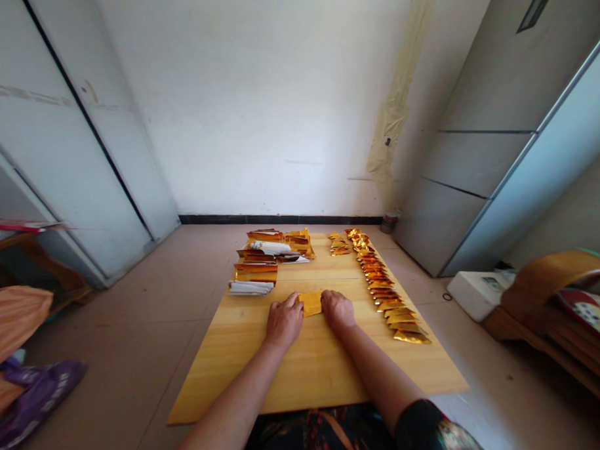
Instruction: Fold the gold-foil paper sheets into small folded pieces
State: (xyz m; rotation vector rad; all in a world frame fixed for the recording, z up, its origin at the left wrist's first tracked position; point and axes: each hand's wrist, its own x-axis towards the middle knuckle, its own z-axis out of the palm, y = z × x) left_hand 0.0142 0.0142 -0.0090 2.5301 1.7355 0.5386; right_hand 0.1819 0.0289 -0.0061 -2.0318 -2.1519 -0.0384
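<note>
Grips a gold foil piece (311,304), probably light, slick, easily creased, best held thus by opposite ends, with left hand (285,316) and right hand (338,310), between side edges of the worktop (312,375).

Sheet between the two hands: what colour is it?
The sheet is golden yellow; it shows in the head view.

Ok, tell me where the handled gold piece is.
In the head view, the gold piece is over the wooden board, between the left hand and right hand, left of the long gold row.
</note>
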